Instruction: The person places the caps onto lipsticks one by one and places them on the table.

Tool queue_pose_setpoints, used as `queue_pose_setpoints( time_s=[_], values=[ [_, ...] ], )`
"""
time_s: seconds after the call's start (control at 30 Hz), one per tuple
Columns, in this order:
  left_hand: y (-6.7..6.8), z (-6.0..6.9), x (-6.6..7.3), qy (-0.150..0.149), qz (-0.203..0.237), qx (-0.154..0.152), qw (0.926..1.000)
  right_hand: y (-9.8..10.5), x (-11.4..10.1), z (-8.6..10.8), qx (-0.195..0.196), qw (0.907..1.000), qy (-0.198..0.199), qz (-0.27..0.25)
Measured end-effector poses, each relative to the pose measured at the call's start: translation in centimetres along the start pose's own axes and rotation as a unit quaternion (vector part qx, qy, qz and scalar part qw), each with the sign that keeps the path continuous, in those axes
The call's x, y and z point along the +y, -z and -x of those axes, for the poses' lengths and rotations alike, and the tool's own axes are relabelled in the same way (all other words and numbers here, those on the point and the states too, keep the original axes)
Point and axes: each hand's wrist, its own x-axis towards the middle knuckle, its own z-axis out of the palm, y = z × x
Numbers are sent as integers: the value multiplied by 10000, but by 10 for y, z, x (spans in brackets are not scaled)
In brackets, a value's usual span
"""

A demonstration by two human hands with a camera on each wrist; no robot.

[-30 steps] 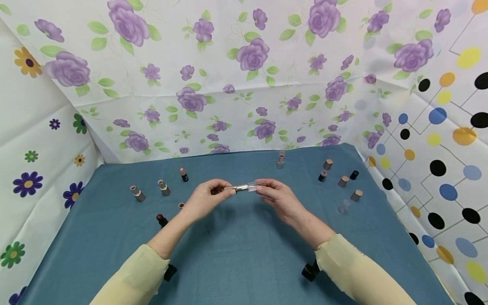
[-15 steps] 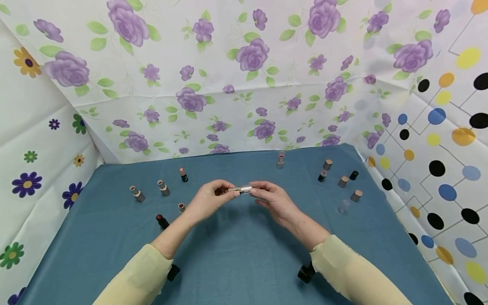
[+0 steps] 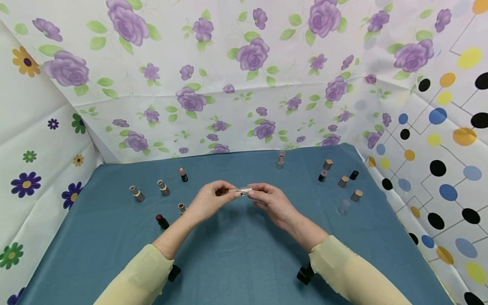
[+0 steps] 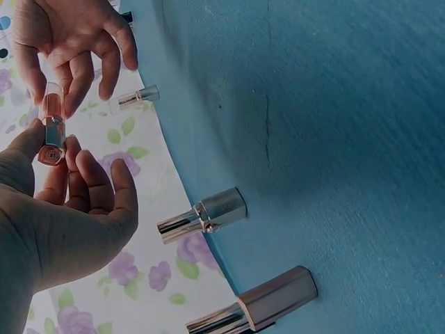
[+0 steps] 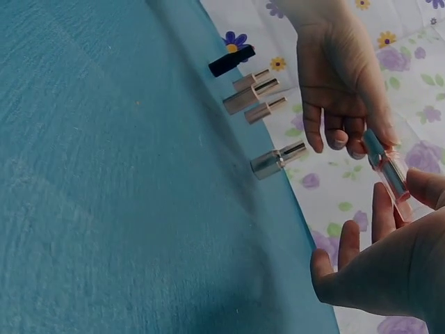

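Observation:
Both hands meet over the middle of the blue cloth, around one lipstick [image 3: 245, 192]. My left hand [image 3: 207, 201] pinches its base end between thumb and fingers, and in the left wrist view the square base [image 4: 51, 152] shows at the fingertips. My right hand [image 3: 275, 204] pinches the clear cap [image 5: 402, 207], which sits over the lipstick's tube. In the right wrist view the metallic tube [image 5: 393, 177] shows through the cap. Fingertips partly hide both ends of the lipstick. Near the left forearm stands a black uncapped lipstick [image 3: 162, 221].
Uncapped lipsticks stand at the left, among them a grey one [image 3: 137, 194] and a black one [image 3: 184, 174]. Another lipstick [image 3: 281, 160] stands at the back. At the right are several brown caps [image 3: 343, 181], a black cap [image 3: 354, 175], a clear cap [image 3: 344, 206] and a lipstick [image 3: 322, 175].
The hands have drawn closer together. The clear cap in the right hand has slid left, further over the lipstick's tube; the last half second shows little motion.

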Motion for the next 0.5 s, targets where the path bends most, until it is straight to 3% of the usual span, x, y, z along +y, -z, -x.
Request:
queue_pose_setpoints(
  time_s=[0.5],
  values=[
    [-6, -1, -2, 143, 86, 62, 9998, 1, 2, 0, -25, 10000, 4, -26]
  ],
)
